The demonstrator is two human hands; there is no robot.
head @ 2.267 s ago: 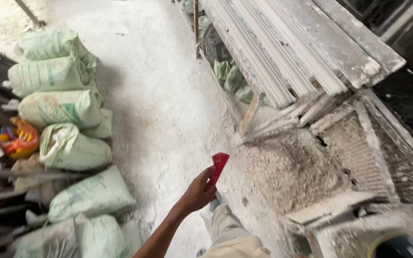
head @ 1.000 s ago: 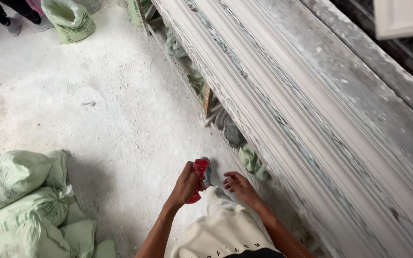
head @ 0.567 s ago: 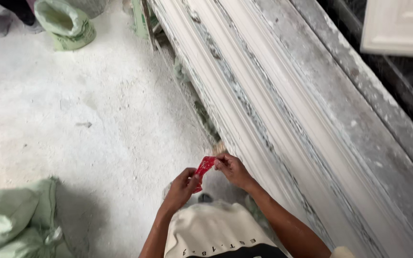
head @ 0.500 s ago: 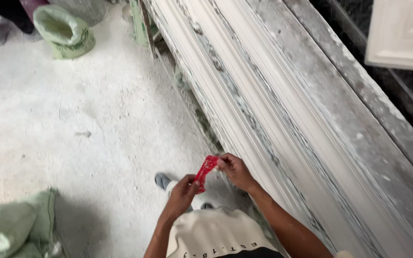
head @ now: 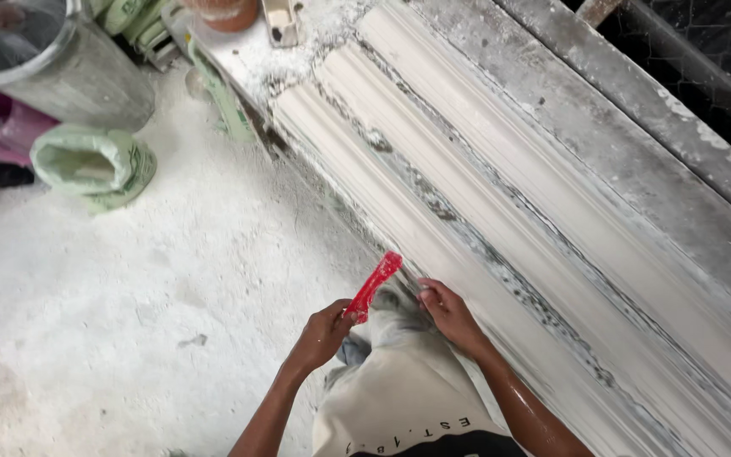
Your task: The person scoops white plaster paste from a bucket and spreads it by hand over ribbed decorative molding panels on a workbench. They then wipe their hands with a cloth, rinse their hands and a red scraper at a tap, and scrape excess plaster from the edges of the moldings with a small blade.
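A bright red scraper point(head: 374, 288) is showing against the chalk-white floor point(head: 129, 305). The long moulding point(head: 484, 195) is looking off-white, streaked with grey grime along its grooves. A pale green sack point(head: 95, 165) is sitting beside a dull grey bucket point(head: 52, 72). The trousers point(head: 399, 381) are appearing dusty beige.

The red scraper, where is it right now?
In the head view, the red scraper sits low and centre, held in the left hand, its tip close to the near edge of the long white moulding, left of the right hand.

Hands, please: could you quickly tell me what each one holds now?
Left hand: closed on the red scraper.
Right hand: holds nothing, resting at the white moulding.
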